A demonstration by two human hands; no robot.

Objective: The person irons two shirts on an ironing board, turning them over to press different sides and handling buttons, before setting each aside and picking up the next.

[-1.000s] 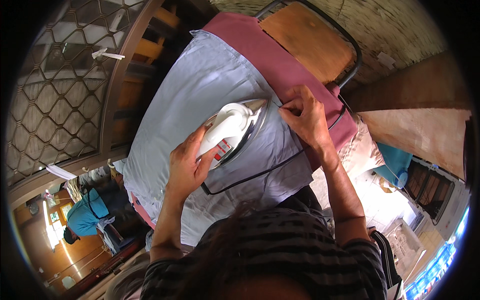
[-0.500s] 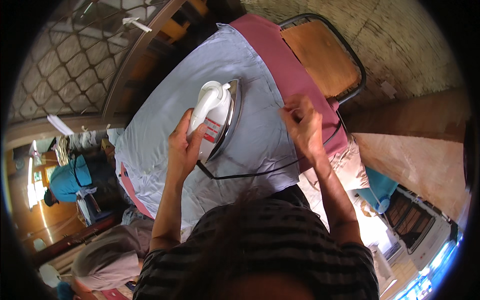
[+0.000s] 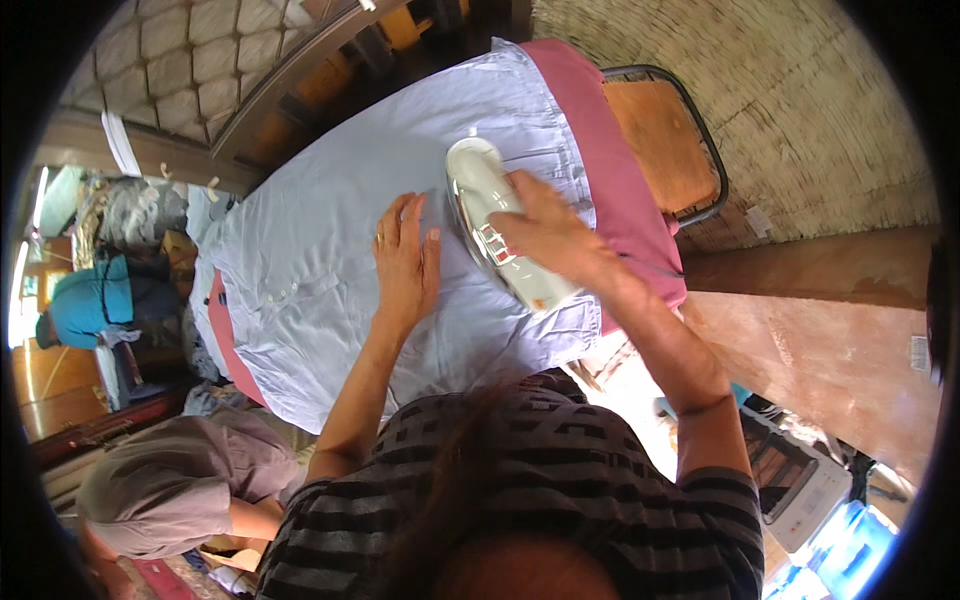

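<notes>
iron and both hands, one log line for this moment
right hand: gripping iron | left hand: open, over pale-blue garment

Right hand gripping white iron, left hand over light-blue garment, maroon cloth beneath

The widest passage runs over the pale blue shirt, left of the left hand and on toward the far edge. Between that hand and the white clothes iron only a narrow strip of cloth is open. The iron and the right hand gripping it block the direct way across; beyond the iron's far end, a path leads to the maroon cover. The metal-framed chair, wooden panel and lattice grille limit the sides; a person in grey fills the lower left.
</notes>
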